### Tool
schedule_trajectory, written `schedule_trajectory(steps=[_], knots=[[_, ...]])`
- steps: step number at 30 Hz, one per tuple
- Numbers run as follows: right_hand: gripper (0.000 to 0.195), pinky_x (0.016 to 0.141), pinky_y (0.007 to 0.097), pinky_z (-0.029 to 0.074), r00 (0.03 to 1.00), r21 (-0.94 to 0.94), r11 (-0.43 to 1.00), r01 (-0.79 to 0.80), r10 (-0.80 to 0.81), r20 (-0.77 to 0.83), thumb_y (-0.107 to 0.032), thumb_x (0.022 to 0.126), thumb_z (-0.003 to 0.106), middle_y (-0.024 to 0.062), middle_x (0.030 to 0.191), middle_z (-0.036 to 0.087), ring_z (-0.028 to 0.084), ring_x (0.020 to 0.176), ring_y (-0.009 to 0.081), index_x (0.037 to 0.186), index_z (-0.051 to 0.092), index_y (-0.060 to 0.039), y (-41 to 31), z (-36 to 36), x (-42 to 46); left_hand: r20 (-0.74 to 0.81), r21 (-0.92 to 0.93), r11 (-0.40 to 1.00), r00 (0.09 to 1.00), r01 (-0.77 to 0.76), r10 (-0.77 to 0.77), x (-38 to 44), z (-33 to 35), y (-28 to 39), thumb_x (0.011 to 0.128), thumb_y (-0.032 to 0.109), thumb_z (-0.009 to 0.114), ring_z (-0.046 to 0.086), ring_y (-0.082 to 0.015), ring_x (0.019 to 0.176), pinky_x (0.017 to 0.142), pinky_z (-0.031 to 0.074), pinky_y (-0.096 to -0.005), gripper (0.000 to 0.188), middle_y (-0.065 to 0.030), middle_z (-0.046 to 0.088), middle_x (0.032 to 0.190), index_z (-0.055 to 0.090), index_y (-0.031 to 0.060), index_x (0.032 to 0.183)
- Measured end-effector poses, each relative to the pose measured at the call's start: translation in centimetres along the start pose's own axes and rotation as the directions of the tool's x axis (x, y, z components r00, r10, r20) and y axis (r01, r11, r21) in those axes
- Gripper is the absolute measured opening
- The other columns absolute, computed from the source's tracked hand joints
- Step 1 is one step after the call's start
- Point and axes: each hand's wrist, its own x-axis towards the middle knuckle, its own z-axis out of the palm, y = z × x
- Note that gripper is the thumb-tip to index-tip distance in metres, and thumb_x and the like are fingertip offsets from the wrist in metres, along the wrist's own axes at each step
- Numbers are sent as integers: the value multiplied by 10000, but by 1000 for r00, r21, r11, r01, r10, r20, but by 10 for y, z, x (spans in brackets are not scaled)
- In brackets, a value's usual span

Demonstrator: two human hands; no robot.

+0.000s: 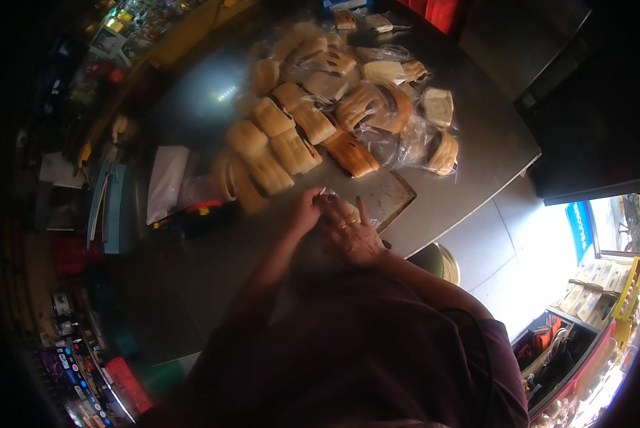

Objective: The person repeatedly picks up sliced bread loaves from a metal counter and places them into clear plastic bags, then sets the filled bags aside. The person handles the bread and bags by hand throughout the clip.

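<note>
Close in front of my body, my left hand [306,209] pinches the end of a clear plastic bag [328,191]. My right hand [353,235], with a ring on one finger, lies over the same bag, fingers partly spread. A pale piece of bread [354,212] shows inside the plastic, mostly hidden by that hand. Just beyond are unwrapped filled bread rolls [293,152] with slits on top, one browner [352,155], by a worn baking tray [392,200]. Farther off lies a heap of rolls in clear bags [381,107].
The dark table [491,155] has a corner at right. A stack of whitish plastic bags [167,182] lies left, beside a light-blue container [108,208]. A round stool [448,262] stands beneath the right edge. Egg cartons [592,289] and a dark bin [560,353] are at lower right.
</note>
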Motion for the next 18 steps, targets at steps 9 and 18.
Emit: schedule_trajectory(steps=[9,18], knots=[[587,1069,651,135,982,212,977,24,-63,179,-485,812,599,149,1513,185,119,1407,368,1356,443,-326,3,-25,-9,-55,112,994,998,16,-10,6,-7,-10,894,261,596,648,-254,744,673,479,-333,251,-155,660,818,635,15,931],[643,1094,580,142,976,108,970,-217,219,-8,-399,807,646,182,1491,233,137,1385,426,1389,410,-258,30,-6,-53,-355,-209,968,933,-141,59,114,-62,121,935,252,549,476,-69,500,459,387,-243,217,-12,553,661,658,77,1003]])
